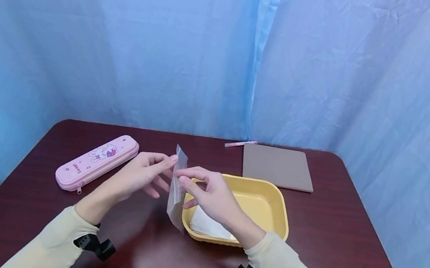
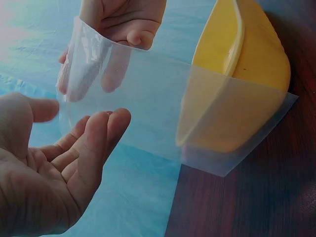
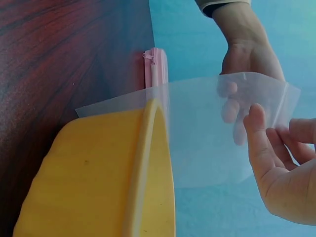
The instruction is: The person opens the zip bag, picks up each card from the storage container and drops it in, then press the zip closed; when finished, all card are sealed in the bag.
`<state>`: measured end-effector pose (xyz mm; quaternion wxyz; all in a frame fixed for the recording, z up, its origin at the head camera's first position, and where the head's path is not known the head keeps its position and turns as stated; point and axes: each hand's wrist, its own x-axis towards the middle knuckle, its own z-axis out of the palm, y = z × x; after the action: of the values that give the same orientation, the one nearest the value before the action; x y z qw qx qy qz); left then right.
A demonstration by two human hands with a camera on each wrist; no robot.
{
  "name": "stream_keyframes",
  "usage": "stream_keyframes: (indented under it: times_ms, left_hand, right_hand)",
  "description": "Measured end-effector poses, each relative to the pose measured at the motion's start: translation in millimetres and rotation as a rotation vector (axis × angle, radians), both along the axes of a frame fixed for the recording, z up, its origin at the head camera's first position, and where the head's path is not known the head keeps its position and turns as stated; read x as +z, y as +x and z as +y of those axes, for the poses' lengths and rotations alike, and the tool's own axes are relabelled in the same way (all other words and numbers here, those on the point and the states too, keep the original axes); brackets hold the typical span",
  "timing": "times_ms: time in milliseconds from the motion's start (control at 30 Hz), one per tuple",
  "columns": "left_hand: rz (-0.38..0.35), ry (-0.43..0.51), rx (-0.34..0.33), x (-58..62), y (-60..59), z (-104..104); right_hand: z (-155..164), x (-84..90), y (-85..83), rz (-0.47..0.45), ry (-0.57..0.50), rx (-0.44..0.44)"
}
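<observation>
While the head view is showing the left hand and right hand both pinching one translucent plastic bag, neither sitting nearer, its long axis is hanging downwards between them; one yellow rectangular plastic tray is standing just rightward, holding white sheets too overlapped to count; one pink oblong pencil case, one slim whitish pen and one flat grey-brown pad are lying about; the left wrist view is showing the tray through the bag; the right wrist view is showing the bag passing beside the tray.
</observation>
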<state>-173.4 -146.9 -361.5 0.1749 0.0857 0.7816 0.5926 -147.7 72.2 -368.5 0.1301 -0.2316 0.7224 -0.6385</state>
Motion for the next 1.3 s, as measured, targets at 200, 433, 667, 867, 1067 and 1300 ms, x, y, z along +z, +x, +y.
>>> stream_keyframes:
  times_ms: [200,433,667,867,1067,1300]
  left_hand:
    - [-0.007,-0.003,-0.005,2.9,0.4,0.5]
    - [-0.009,-0.018,-0.029,9.3,0.2,0.3]
    - [0.015,-0.042,-0.028,13.2,-1.6,2.7]
    - [0.019,-0.031,-0.033,13.2,-2.3,4.5]
    - [0.043,-0.043,-0.035,11.7,-1.6,4.8]
    - [0.134,-0.080,-0.078,14.1,7.1,11.6]
  right_hand:
    - [-0.9,-1.6,0.8,-0.011,-0.024,0.008]
    - [0.4,-0.1,1.0,-0.022,-0.021,0.001]
    - [1.6,2.1,1.0,0.012,-0.004,0.001]
    - [4.2,1.8,2.7,-0.040,-0.015,0.007]
    - [6.6,-1.1,-1.8,-0.123,-0.041,-0.052]
    - [7.9,1.1,-8.8,-0.186,-0.068,-0.102]
